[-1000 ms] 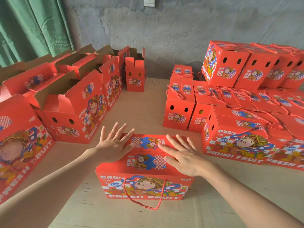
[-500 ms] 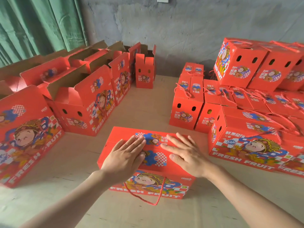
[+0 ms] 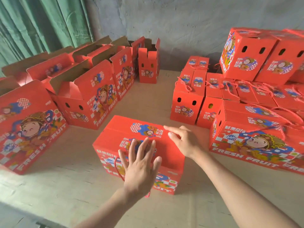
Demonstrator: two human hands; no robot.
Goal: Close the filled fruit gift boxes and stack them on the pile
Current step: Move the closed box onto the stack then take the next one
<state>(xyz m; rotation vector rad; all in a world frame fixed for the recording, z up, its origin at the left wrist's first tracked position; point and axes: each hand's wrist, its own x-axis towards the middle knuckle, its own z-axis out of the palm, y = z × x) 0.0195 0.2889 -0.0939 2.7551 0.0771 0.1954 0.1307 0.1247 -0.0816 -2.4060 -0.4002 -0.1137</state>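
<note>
A red fruit gift box (image 3: 115, 137) with a cartoon print and a red rope handle stands in front of me, its top flaps down. My left hand (image 3: 141, 165) lies with fingers spread over the box's near top edge and front face. My right hand (image 3: 184, 142) rests on the right part of the top, fingers loosely bent toward the middle seam. The pile of closed boxes (image 3: 246, 116) fills the right side, with a second layer (image 3: 250, 55) at the back right.
Several open boxes (image 3: 85, 99) with raised flaps stand in a row along the left, one large box (image 3: 28, 125) nearest me. A narrow open box (image 3: 148, 63) stands by the grey wall. Green curtain (image 3: 41, 22) hangs at the back left. Cardboard sheets cover the floor.
My view has shifted to the left and closer. My left hand slid from the top's left part toward the near front edge. My right hand's fingers went from flat to slightly bent.
</note>
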